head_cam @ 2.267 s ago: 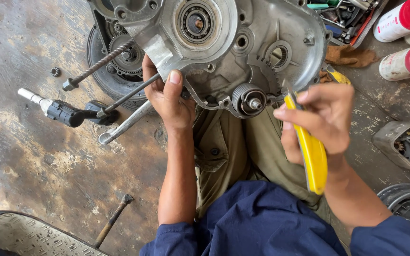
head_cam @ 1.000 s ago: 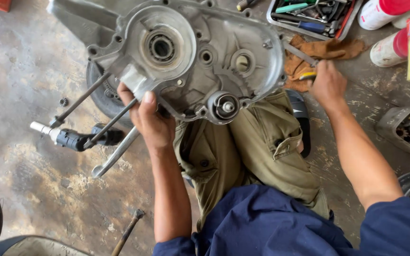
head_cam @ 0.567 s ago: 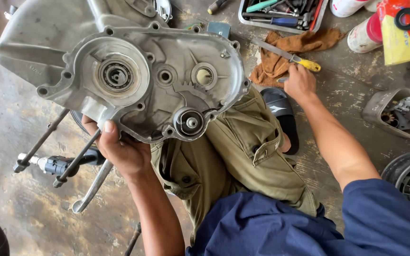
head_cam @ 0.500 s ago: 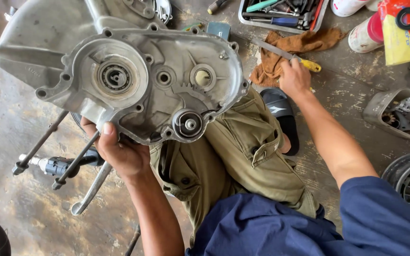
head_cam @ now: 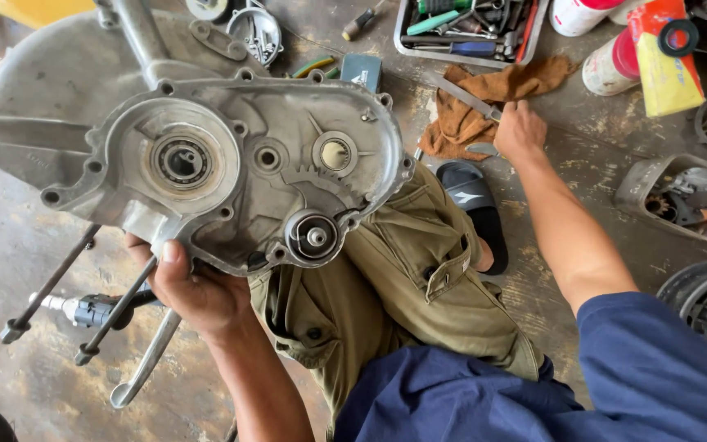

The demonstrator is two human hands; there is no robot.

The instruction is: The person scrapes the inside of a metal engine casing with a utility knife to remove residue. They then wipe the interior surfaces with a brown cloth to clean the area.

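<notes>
Left hand (head_cam: 198,286) gripped lower edge of grey cast-metal engine casing (head_cam: 231,172), fingers clenched around rim, casing propped against my olive-trousered knee (head_cam: 403,270). Right hand (head_cam: 520,129) had let go of yellow-handled tool from two seconds before, reached out to brown crumpled rag (head_cam: 493,102) on concrete floor (head_cam: 10,245). Fingers curled over flat steel tool (head_cam: 464,94) beside rag; whether gripping or only touching, could not tell. Casing sat closer, lower in view than before.
</notes>
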